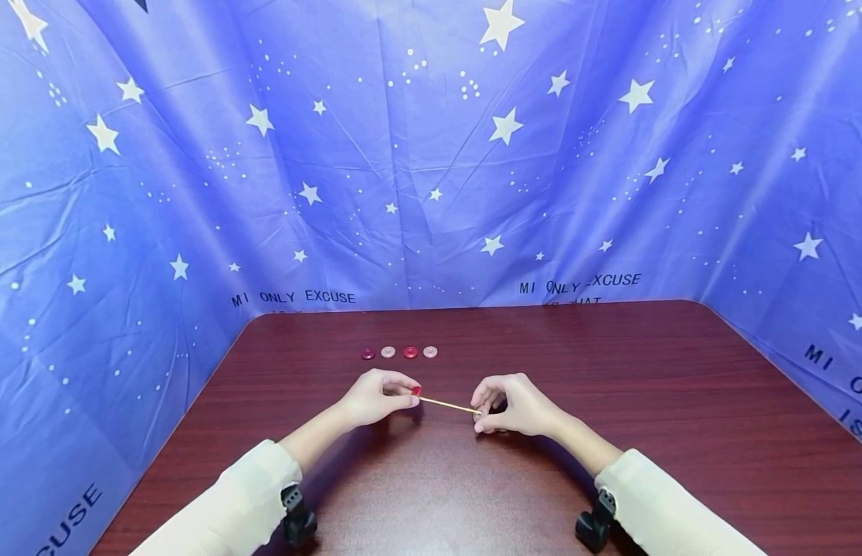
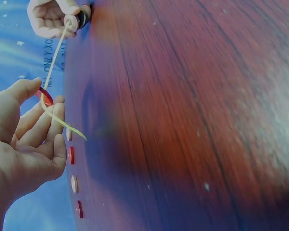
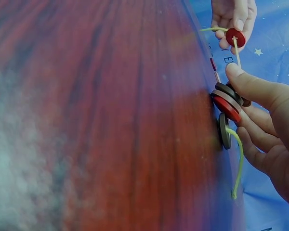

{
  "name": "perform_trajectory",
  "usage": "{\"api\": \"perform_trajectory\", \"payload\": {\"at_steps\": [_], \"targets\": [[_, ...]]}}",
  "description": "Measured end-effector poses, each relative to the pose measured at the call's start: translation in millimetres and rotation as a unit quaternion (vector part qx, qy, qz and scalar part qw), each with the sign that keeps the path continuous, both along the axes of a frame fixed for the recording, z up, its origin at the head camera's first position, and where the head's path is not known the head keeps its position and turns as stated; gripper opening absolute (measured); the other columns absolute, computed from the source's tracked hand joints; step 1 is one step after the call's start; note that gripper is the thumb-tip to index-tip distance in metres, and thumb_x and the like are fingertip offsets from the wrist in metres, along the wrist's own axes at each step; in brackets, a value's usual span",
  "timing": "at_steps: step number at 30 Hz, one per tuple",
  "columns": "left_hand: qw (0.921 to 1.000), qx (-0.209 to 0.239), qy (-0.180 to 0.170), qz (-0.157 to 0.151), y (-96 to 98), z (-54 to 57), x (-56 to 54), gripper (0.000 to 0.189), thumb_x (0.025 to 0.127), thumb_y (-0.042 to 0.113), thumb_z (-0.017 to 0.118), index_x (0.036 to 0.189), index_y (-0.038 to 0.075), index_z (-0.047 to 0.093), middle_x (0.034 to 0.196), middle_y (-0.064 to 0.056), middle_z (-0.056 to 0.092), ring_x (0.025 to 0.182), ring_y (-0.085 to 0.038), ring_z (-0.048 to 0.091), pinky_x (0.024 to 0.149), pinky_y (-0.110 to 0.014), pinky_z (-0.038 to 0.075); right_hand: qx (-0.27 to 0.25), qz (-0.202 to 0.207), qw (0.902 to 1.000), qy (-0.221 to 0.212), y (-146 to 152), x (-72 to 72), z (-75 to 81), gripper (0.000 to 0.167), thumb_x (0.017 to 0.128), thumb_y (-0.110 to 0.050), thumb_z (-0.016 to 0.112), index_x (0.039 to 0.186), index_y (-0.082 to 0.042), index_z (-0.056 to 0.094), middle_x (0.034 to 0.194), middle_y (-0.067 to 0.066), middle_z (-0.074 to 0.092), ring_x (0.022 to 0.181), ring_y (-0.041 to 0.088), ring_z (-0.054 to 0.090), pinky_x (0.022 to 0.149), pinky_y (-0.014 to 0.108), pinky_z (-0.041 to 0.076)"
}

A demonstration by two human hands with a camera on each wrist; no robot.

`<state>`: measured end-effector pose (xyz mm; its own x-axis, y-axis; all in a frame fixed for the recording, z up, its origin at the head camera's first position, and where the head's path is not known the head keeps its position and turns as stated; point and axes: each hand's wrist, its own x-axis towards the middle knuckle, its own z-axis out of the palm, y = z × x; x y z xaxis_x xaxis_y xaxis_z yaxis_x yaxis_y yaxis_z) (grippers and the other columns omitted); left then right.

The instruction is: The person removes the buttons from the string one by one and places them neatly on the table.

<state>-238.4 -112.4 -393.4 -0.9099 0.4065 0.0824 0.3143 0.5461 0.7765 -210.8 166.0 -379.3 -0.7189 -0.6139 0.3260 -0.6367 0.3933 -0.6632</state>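
My left hand [image 1: 378,398] pinches a red button [image 3: 235,37] between thumb and fingers. A yellow cord [image 1: 448,405] passes through this button, its loose end [image 2: 74,130] sticking out past the left fingers. From there the cord runs taut to my right hand [image 1: 521,405], lower and to the right. The right thumb and fingers grip a stack of strung buttons [image 3: 226,105], dark, pink and red ones face to face. Below the stack a dark button [image 3: 224,131] hangs on edge, with the cord's tail [image 3: 240,163] dangling from it.
Behind the left hand, a row of loose buttons lies on the dark red wooden table [image 1: 431,494]: a dark red one [image 1: 368,353], a bright red one [image 1: 411,352] and pale pink ones [image 1: 430,352]. Blue star-printed cloth [image 1: 403,154] hangs around the table's back and sides.
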Motion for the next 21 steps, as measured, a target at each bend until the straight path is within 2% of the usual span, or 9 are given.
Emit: {"api": "perform_trajectory", "payload": {"at_steps": [4,10,13,17,21], "targets": [[0.9999,-0.003,-0.007,0.009,-5.4,0.0,0.2,0.027,0.083,0.021,0.072,0.106,0.007,0.072,0.091,-0.009,0.076,0.088,-0.011,0.07,0.082,-0.027,0.051,0.002,-0.002,1.0,-0.006,0.8,-1.8,-2.2,0.024,0.071,-0.001,0.081,0.09,0.002,0.065,0.073,0.015,0.071,0.066,0.026,0.067,0.068,0.043,0.055],[0.9998,0.004,-0.013,0.011,-12.0,-0.9,-0.3,0.028,0.083,0.02,0.072,0.106,0.005,0.072,0.092,-0.011,0.075,0.089,-0.014,0.069,0.084,-0.031,0.051,0.005,-0.01,0.9999,-0.005,5.6,-16.9,-24.6,0.027,0.071,-0.006,0.082,0.091,-0.001,0.066,0.074,0.013,0.071,0.067,0.022,0.067,0.068,0.042,0.055],[0.9999,0.002,-0.014,0.007,-15.1,-1.0,-0.5,0.029,0.083,0.019,0.072,0.107,0.004,0.071,0.092,-0.011,0.075,0.089,-0.015,0.069,0.083,-0.031,0.051,0.004,-0.009,0.9999,-0.006,7.8,-21.6,-31.0,0.028,0.071,-0.011,0.083,0.092,-0.005,0.066,0.075,0.009,0.072,0.067,0.018,0.068,0.068,0.039,0.056],[0.9999,-0.003,-0.011,0.005,-19.3,1.5,-0.8,0.029,0.083,0.019,0.072,0.108,0.003,0.071,0.093,-0.012,0.075,0.089,-0.014,0.069,0.083,-0.03,0.05,0.004,-0.003,1.0,-0.008,9.4,-23.6,-31.4,0.028,0.072,-0.018,0.084,0.092,-0.01,0.067,0.075,0.003,0.072,0.068,0.011,0.067,0.068,0.034,0.056],[0.9997,-0.012,-0.023,0.004,-22.7,5.6,-0.4,0.029,0.083,0.019,0.072,0.107,0.003,0.071,0.092,-0.011,0.076,0.088,-0.012,0.068,0.083,-0.028,0.049,0.009,0.001,0.9999,-0.011,10.1,-23.7,-28.6,0.028,0.072,-0.02,0.084,0.091,-0.011,0.066,0.076,0.001,0.072,0.068,0.006,0.066,0.068,0.031,0.056]]}}
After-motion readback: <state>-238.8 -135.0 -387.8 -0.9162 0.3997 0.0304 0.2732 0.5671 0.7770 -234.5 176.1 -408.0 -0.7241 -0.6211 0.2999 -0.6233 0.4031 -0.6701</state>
